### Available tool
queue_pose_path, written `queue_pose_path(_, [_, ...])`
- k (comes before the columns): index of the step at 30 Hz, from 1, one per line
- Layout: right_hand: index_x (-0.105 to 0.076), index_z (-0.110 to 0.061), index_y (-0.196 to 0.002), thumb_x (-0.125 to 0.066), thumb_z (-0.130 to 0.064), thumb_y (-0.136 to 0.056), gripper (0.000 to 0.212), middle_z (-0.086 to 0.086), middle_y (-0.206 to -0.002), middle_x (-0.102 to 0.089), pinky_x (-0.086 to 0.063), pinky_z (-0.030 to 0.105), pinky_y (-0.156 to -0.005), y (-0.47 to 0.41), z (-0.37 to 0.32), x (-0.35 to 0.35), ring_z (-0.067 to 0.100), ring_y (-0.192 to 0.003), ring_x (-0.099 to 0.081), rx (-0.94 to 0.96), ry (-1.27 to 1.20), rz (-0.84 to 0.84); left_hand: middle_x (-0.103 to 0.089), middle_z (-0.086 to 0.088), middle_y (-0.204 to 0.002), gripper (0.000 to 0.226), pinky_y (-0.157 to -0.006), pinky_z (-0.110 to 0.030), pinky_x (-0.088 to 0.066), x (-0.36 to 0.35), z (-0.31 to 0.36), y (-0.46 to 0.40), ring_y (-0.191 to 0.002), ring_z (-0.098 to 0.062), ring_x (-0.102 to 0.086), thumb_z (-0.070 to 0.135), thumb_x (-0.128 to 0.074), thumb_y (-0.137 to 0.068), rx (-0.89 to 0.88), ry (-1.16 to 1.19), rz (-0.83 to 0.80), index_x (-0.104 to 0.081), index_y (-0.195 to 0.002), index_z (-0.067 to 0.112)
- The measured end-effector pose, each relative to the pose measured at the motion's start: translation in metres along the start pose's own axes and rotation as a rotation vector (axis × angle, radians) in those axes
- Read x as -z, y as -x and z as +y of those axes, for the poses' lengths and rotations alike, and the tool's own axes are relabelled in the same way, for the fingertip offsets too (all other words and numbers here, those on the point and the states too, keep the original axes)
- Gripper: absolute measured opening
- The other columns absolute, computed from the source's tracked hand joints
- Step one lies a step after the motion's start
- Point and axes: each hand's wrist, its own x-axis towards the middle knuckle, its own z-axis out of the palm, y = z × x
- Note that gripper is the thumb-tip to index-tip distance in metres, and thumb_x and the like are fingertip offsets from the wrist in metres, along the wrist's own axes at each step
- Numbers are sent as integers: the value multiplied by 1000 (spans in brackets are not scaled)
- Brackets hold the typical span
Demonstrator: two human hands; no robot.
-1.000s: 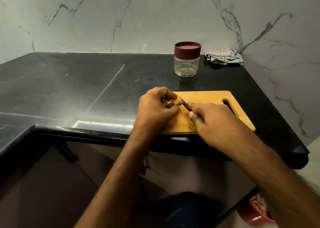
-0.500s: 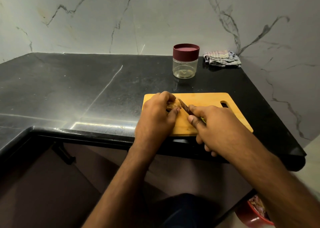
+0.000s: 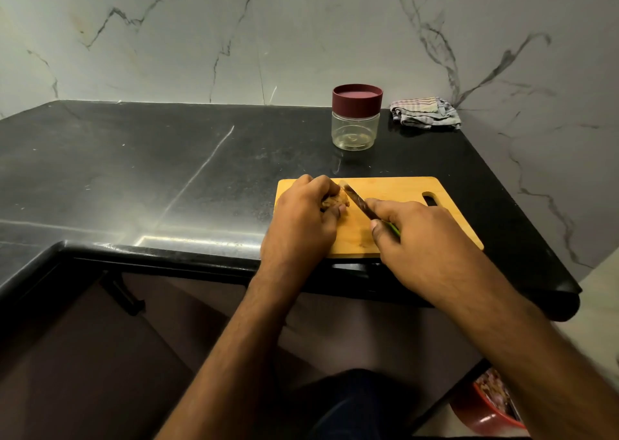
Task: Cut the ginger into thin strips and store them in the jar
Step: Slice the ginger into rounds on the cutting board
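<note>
A wooden cutting board lies at the front edge of the black counter. My left hand grips a small piece of ginger on the board's left part, fingers curled over it. My right hand holds a knife with a green handle; its blade lies against the ginger's right side. A clear jar with a maroon lid on it stands behind the board.
A folded checked cloth lies in the back right corner by the marble wall. The black counter stretches far to the left. A red bowl with scraps sits on the floor at lower right.
Both hands have shifted down onto the board with the ginger and knife. The blade now sits at the ginger's right side. The camera view has shifted slightly.
</note>
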Motion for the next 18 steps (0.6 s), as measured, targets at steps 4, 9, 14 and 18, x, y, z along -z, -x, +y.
queue_pose_path(4, [-39,-41,-141,-42,-35,-100,42,-6,-114,-60,-40,21,-66,-1,3,-3,5,-86,-45,4,1,22,-59,5,-97,13,-80,-36,-54,1,1,0,-88,-12,-59,19,-71,-90,10,4,-20,-68,-103,18])
queue_pose_path(9, [-41,-40,-141,-43,-35,-99,42,-6,-114,-62,-37,16,-57,2,3,-7,5,-80,-46,15,-6,43,-59,4,-95,9,-80,-37,-53,1,2,0,-87,-13,-58,18,-70,-91,13,-18,-23,-68,-99,18])
queue_pose_path(14, [-39,-41,-142,-40,-35,-100,42,-4,-110,-61,-42,23,-67,0,1,-7,7,-87,-44,4,51,46,-61,3,-100,12,-83,-36,-53,2,4,-1,-91,-13,-58,16,-69,-92,17,-22,-24,-70,-104,17])
queue_pose_path(18, [-39,-40,-142,-40,-35,-101,42,-2,-115,-61,-42,22,-68,-6,-2,-8,8,-85,-42,7,105,49,-61,3,-101,13,-83,-33,-53,3,5,-1,-92,-12,-58,17,-69,-92,18,-22,-31,-70,-105,18])
